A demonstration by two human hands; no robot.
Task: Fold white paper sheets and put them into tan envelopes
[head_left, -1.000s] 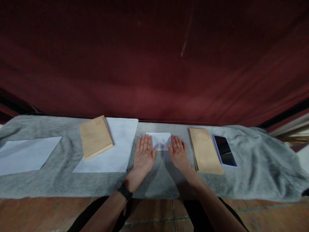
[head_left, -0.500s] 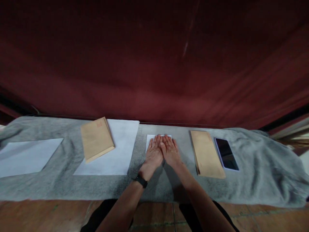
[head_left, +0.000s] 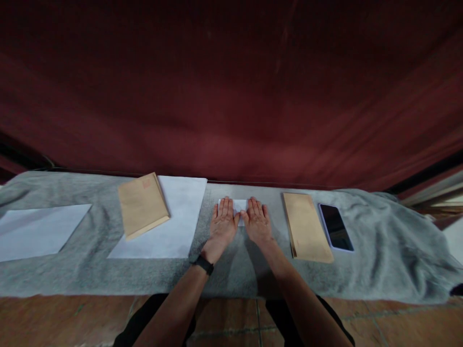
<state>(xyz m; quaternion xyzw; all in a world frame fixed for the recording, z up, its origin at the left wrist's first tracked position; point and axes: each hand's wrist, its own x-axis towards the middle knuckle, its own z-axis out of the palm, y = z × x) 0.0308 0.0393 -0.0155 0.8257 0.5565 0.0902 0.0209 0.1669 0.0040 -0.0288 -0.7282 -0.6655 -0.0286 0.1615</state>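
A small white sheet of paper (head_left: 240, 206) lies on the grey cloth, mostly covered by my two hands. My left hand (head_left: 223, 222) rests flat on its left part, fingers stretched away from me, a black band on the wrist. On the right part my right hand (head_left: 257, 222) lies flat too, fingers straight. Both thumbs point inward and nearly meet over the paper, whose middle shows between them. Whether the sheet is folded I cannot tell.
To the left, brown envelopes (head_left: 142, 205) lie on large white sheets (head_left: 181, 217); another white sheet (head_left: 39, 231) is farther left. More brown envelopes (head_left: 309, 229) and a phone (head_left: 336, 227) lie to the right on the grey cloth (head_left: 144, 279). A dark red panel (head_left: 231, 120) rises behind.
My hands, side by side and touching over the paper's middle before, have slid apart to its left and right sides. More of the paper's middle shows.
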